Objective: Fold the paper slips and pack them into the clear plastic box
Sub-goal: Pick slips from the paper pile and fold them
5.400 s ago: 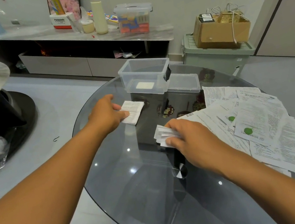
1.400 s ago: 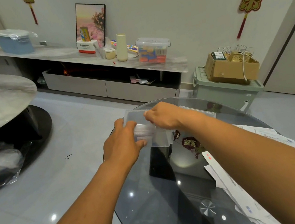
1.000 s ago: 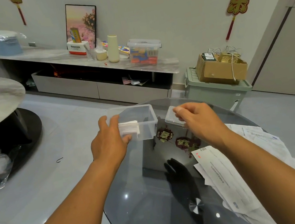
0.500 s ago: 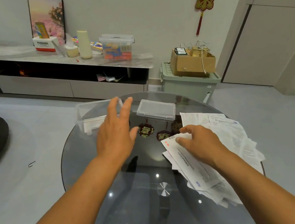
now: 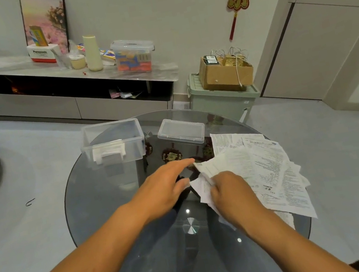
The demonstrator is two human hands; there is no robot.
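Right hand (image 5: 231, 195) hides most of a slip (image 5: 201, 188) (print blurred).

The table (image 5: 121, 218) is smooth dark glass, glossy, mirroring ceiling lights, with a brushed metal disc (image 5: 190, 226) at its centre. The box (image 5: 113, 142) and its lid (image 5: 181, 131) near the far edge are clear, shiny plastic. The slips (image 5: 263, 169) at the right edge are thin matt printed paper, slightly crumpled. The floor (image 5: 26, 186) is polished tile.
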